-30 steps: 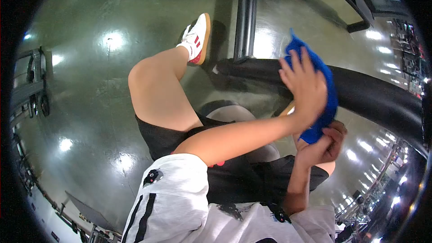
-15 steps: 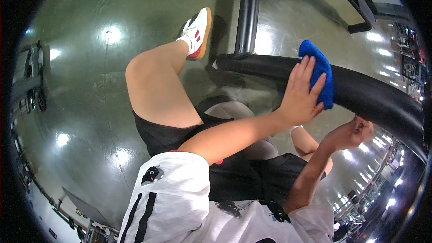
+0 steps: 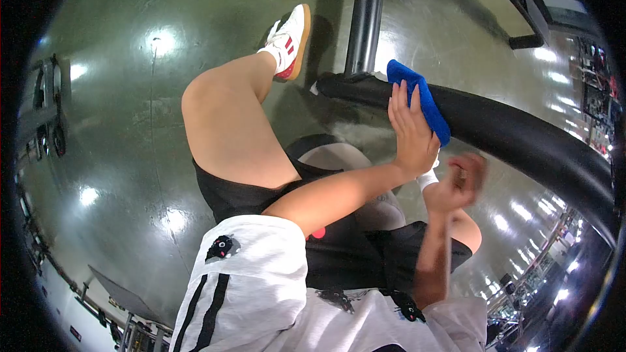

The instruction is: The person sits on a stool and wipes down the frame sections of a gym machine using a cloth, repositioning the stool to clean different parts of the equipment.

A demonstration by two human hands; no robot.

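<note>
A blue cloth (image 3: 427, 107) lies over the thick black tube (image 3: 515, 127), near the tube's left end. My left hand (image 3: 413, 133) presses the cloth onto the tube's near side, its fingers stretched out flat along it. Just below and to the right of the cloth, my right hand (image 3: 462, 182) hangs in the air, apart from the tube. Its fingers look curled but are smeared by motion, and I cannot make out anything in them.
An upright black post (image 3: 365, 19) joins the tube near its left end. Another black frame (image 3: 521, 19) stands at the upper right. My bent leg and white shoe (image 3: 293, 42) are on the left, above a shiny green-grey floor (image 3: 124, 130). Gym-like equipment (image 3: 45, 111) shows at the left edge.
My left hand and the blue cloth have slid left along the tube. My right hand has moved left too, away from the tube's underside.
</note>
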